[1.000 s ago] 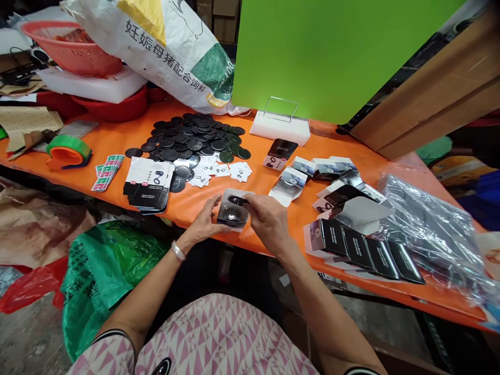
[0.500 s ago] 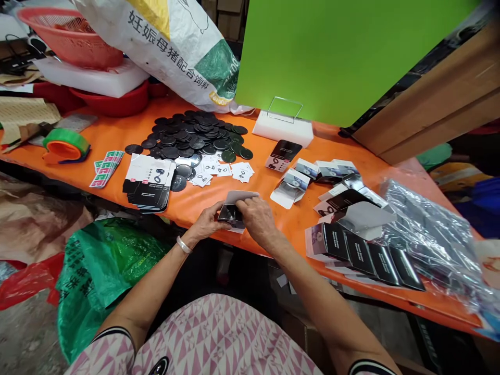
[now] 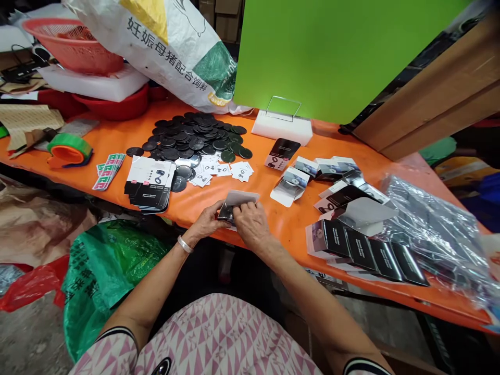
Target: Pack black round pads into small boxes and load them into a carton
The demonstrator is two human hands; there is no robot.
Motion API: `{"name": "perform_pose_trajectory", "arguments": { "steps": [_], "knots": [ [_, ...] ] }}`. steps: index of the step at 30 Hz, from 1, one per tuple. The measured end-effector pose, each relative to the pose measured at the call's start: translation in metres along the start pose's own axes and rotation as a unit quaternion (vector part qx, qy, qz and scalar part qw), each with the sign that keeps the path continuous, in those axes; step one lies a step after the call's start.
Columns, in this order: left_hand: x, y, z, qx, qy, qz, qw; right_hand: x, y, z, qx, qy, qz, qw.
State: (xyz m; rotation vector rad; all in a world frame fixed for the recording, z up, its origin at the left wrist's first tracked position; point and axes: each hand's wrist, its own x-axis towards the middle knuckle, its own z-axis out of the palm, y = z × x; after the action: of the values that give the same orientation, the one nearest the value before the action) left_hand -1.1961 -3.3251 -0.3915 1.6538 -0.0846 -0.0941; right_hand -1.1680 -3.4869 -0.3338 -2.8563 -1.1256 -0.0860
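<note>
At the near edge of the orange table [image 3: 117,138], both my hands close round a small package [image 3: 236,201] with a grey card flap and a dark glossy front. My left hand [image 3: 205,223] grips its left side, thumb against the dark face. My right hand [image 3: 252,225] covers its right and lower part, fingers curled over it. Just beyond lie a stack of black-and-white printed cards [image 3: 149,184], small white leaflets [image 3: 219,171] and a heap of black discs [image 3: 197,137]. A row of finished black boxes [image 3: 367,250] sits to my right.
A green board [image 3: 336,52] stands at the back behind a white block with a wire handle [image 3: 282,127]. A printed feed sack [image 3: 167,47], red baskets [image 3: 74,44] and a tape roll [image 3: 69,149] are at left. Clear plastic bags [image 3: 433,234] lie at right. A green bag [image 3: 105,271] hangs below the table.
The package's shiny dark inside, open a second ago, is now covered as my right hand slid left and down over it. The grey flap stands up behind.
</note>
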Motion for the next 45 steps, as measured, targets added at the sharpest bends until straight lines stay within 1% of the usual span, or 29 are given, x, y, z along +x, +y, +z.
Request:
{"name": "perform_pose_trajectory", "arguments": {
  "steps": [1, 2, 3, 4, 5, 6, 7, 8, 9, 11, 12, 13, 14, 15, 17, 18, 19, 20, 21, 23, 24, 25, 27, 30, 33, 36, 38, 42, 45],
  "knots": [
    [0.000, -0.001, -0.001, -0.010, -0.006, -0.001, 1.000, -0.005, 0.003, 0.000, 0.024, 0.011, -0.004, 1.000],
    [-0.001, -0.001, -0.001, -0.025, -0.012, -0.002, 1.000, -0.011, 0.008, 0.001, 0.060, 0.041, -0.007, 0.997],
    [-0.001, -0.002, -0.002, -0.050, -0.012, -0.001, 0.999, -0.018, 0.015, 0.003, 0.107, 0.088, -0.002, 0.990],
    [-0.001, -0.004, -0.002, -0.082, -0.005, 0.002, 0.997, -0.024, 0.022, 0.006, 0.162, 0.146, 0.019, 0.976],
    [-0.001, -0.005, -0.001, -0.121, 0.008, 0.004, 0.993, -0.029, 0.030, 0.011, 0.223, 0.204, 0.055, 0.952],
    [0.000, -0.006, 0.000, -0.160, 0.024, 0.002, 0.987, -0.032, 0.036, 0.018, 0.289, 0.244, 0.102, 0.920],
    [0.001, -0.008, 0.003, -0.195, 0.039, -0.005, 0.980, -0.033, 0.042, 0.026, 0.361, 0.259, 0.147, 0.884],
    [0.002, -0.008, 0.007, -0.218, 0.052, -0.015, 0.974, -0.032, 0.046, 0.035, 0.435, 0.249, 0.181, 0.846],
    [0.004, -0.008, 0.011, -0.226, 0.064, -0.028, 0.972, -0.028, 0.048, 0.044, 0.507, 0.221, 0.199, 0.809],
    [0.009, -0.007, 0.023, -0.191, 0.091, -0.051, 0.976, -0.019, 0.047, 0.060, 0.617, 0.159, 0.206, 0.743],
    [0.011, -0.006, 0.029, -0.158, 0.111, -0.055, 0.980, -0.014, 0.044, 0.065, 0.646, 0.145, 0.199, 0.722],
    [0.013, -0.004, 0.034, -0.123, 0.133, -0.058, 0.982, -0.010, 0.040, 0.067, 0.658, 0.146, 0.189, 0.715],
    [0.015, -0.002, 0.039, -0.093, 0.153, -0.061, 0.982, -0.008, 0.037, 0.067, 0.652, 0.156, 0.171, 0.722],
    [0.016, -0.001, 0.042, -0.078, 0.173, -0.064, 0.980, -0.008, 0.035, 0.065, 0.630, 0.169, 0.142, 0.745],
    [0.016, 0.000, 0.042, -0.102, 0.198, -0.073, 0.972, -0.012, 0.034, 0.058, 0.547, 0.184, 0.051, 0.815],
    [0.015, 0.000, 0.039, -0.135, 0.194, -0.078, 0.969, -0.016, 0.035, 0.054, 0.494, 0.181, 0.001, 0.850],
    [0.012, -0.001, 0.034, -0.173, 0.177, -0.079, 0.966, -0.021, 0.036, 0.050, 0.443, 0.171, -0.042, 0.879],
    [0.009, -0.002, 0.028, -0.212, 0.147, -0.075, 0.963, -0.026, 0.038, 0.049, 0.396, 0.158, -0.074, 0.902],
    [0.006, -0.004, 0.021, -0.242, 0.108, -0.069, 0.962, -0.030, 0.039, 0.048, 0.355, 0.147, -0.090, 0.919],
    [-0.002, -0.008, 0.011, -0.255, 0.039, -0.062, 0.964, -0.037, 0.037, 0.051, 0.288, 0.136, -0.082, 0.944],
    [-0.005, -0.010, 0.008, -0.238, 0.020, -0.064, 0.969, -0.038, 0.034, 0.054, 0.259, 0.140, -0.068, 0.953],
    [-0.007, -0.012, 0.007, -0.215, 0.014, -0.070, 0.974, -0.038, 0.031, 0.057, 0.232, 0.148, -0.053, 0.960],
    [-0.010, -0.016, 0.011, -0.175, 0.020, -0.080, 0.981, -0.036, 0.023, 0.062, 0.189, 0.166, -0.030, 0.967],
    [-0.009, -0.020, 0.020, -0.161, 0.037, -0.074, 0.983, -0.030, 0.018, 0.060, 0.141, 0.175, -0.024, 0.974],
    [-0.007, -0.023, 0.024, -0.147, 0.042, -0.056, 0.987, -0.026, 0.020, 0.051, 0.118, 0.162, -0.024, 0.979],
    [-0.007, -0.026, 0.022, -0.145, 0.041, -0.042, 0.988, -0.026, 0.020, 0.043, 0.091, 0.138, -0.013, 0.986],
    [-0.007, -0.027, 0.021, -0.153, 0.035, -0.045, 0.986, -0.029, 0.017, 0.039, 0.071, 0.116, -0.006, 0.991],
    [-0.008, -0.022, 0.020, -0.150, 0.027, -0.057, 0.987, -0.035, 0.014, 0.035, 0.080, 0.075, -0.024, 0.994],
    [-0.008, -0.017, 0.018, -0.134, 0.016, -0.058, 0.989, -0.037, 0.019, 0.039, 0.120, 0.075, -0.043, 0.989]
  ]
}}
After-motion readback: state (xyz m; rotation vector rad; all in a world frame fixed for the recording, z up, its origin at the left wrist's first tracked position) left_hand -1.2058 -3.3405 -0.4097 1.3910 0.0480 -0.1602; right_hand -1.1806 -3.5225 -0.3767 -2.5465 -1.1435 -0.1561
